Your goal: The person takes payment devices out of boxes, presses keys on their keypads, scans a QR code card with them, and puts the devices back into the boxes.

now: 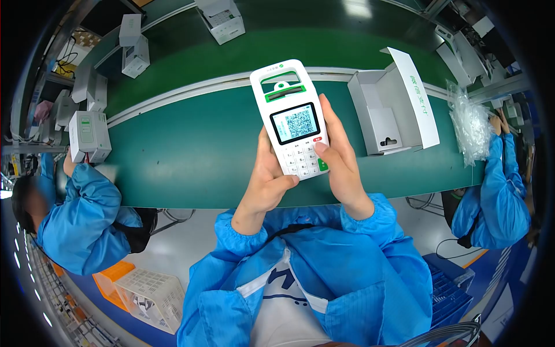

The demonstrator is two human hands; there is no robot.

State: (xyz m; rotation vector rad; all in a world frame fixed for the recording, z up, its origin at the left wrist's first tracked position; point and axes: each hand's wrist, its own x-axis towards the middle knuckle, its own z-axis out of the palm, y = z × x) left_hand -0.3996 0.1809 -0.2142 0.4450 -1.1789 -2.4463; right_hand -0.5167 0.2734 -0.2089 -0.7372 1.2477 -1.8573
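Note:
A white handheld payment terminal (292, 124) is held up over the green table, its lit screen showing a QR code. My left hand (267, 182) grips its lower left side, with the thumb near the bottom of the keypad. Around the right side is my right hand (341, 159), its thumb at the red key. An open white box (381, 115) with green print on its lid stands on the table to the right of my hands. The inside of the box shows a white insert with a dark cutout.
A co-worker (81, 214) at the left is by a white box (89, 136). Another person (494, 179) at the right has hands near clear plastic bags (468, 124). Across the rail, a green conveyor (312, 34) carries an open box (221, 23). A white crate (153, 295) stands on the floor.

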